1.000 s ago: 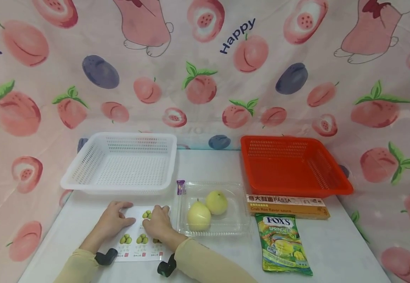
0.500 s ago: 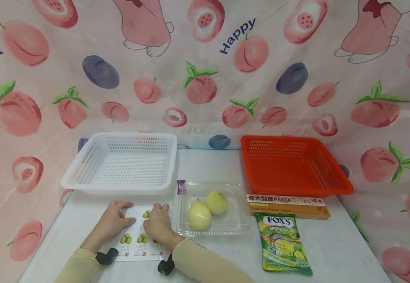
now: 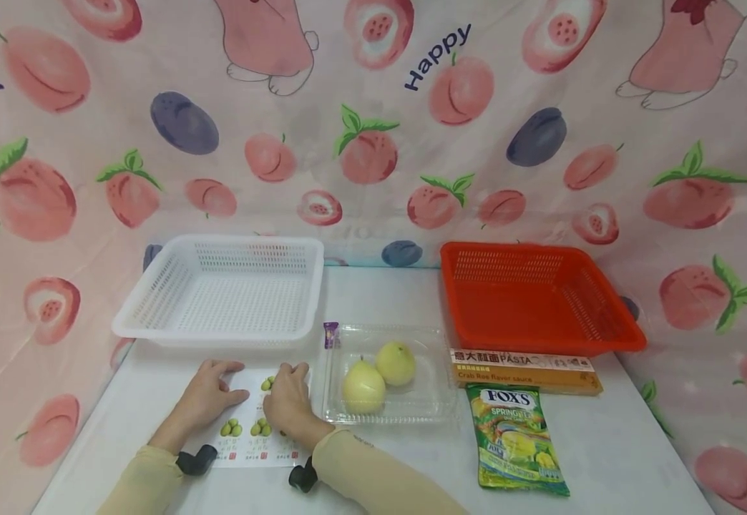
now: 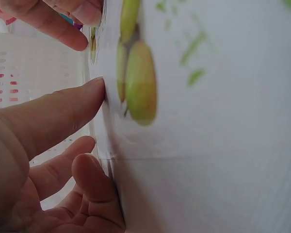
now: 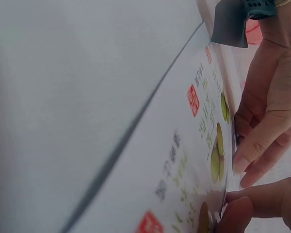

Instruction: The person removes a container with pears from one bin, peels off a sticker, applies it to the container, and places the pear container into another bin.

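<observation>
A white sticker sheet (image 3: 245, 449) printed with repeated green fruit pictures, green writing and red stamps lies flat on the table in front of the white basket. My left hand (image 3: 204, 397) rests on its left side, thumb pressing the paper; in the left wrist view the left thumb (image 4: 63, 109) is straight and the other fingers lie loosely bent. Over the upper right part is my right hand (image 3: 291, 404), fingers bent down. In the right wrist view the right fingertips (image 5: 236, 213) come together at the surface beside one fruit print, partly hiding it.
Behind the sheet stands a white basket (image 3: 215, 334); a red basket (image 3: 544, 343) is at the back right. A clear plastic box (image 3: 421, 408) holding two pears (image 3: 363, 386), a small purple packet (image 3: 330, 335), a pasta box (image 3: 528, 372) and a green Fox's bag (image 3: 518, 440) lie to the right.
The head view has tilted slightly, so everything sits a little higher in it. Both hands keep nearly the same place on the sheet; the right fingers shift only slightly.
</observation>
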A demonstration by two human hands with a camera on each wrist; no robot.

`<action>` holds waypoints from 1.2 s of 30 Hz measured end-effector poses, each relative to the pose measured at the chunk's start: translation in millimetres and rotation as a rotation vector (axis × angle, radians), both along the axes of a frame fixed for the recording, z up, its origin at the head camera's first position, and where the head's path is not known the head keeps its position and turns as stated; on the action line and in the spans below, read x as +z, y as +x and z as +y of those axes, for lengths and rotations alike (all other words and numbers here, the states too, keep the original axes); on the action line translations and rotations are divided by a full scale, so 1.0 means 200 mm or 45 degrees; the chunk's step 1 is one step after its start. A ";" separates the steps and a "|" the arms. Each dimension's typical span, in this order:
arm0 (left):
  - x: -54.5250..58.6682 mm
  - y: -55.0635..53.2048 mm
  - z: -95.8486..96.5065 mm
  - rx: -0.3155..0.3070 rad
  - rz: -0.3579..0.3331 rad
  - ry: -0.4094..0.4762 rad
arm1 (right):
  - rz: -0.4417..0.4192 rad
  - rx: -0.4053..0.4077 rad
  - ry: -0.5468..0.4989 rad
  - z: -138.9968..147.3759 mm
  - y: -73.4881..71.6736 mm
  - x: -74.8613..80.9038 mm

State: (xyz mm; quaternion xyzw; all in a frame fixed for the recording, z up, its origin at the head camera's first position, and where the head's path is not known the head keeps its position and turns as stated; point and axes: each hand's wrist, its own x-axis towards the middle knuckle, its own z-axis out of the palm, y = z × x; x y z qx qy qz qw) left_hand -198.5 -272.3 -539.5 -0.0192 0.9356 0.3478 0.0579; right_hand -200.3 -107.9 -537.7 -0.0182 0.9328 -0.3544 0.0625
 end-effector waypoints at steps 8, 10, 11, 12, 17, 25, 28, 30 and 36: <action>0.00 -0.02 0.01 0.014 -0.013 -0.014 | -0.027 0.003 -0.011 0.01 -0.01 0.02; 0.00 -0.02 0.01 0.016 -0.013 -0.016 | -0.034 0.001 -0.014 0.01 -0.01 0.03; 0.01 -0.02 0.01 0.016 -0.012 -0.017 | -0.031 0.001 -0.013 0.01 -0.01 0.03; 0.01 -0.02 0.01 0.017 -0.014 -0.019 | -0.026 0.001 -0.012 0.01 -0.01 0.03; 0.01 -0.01 0.01 0.017 -0.019 -0.026 | -0.009 0.007 -0.002 0.01 -0.01 0.02; 0.01 -0.01 0.01 0.017 -0.029 -0.030 | 0.036 0.035 0.003 0.01 0.00 0.00; 0.01 -0.01 0.01 0.013 -0.027 -0.032 | 0.051 0.041 0.008 0.01 0.00 -0.01; 0.02 -0.01 0.01 0.012 -0.024 -0.030 | 0.055 0.043 0.014 0.01 0.01 -0.01; 0.02 -0.01 0.01 0.019 -0.028 -0.026 | 0.071 0.046 0.049 0.00 0.00 -0.02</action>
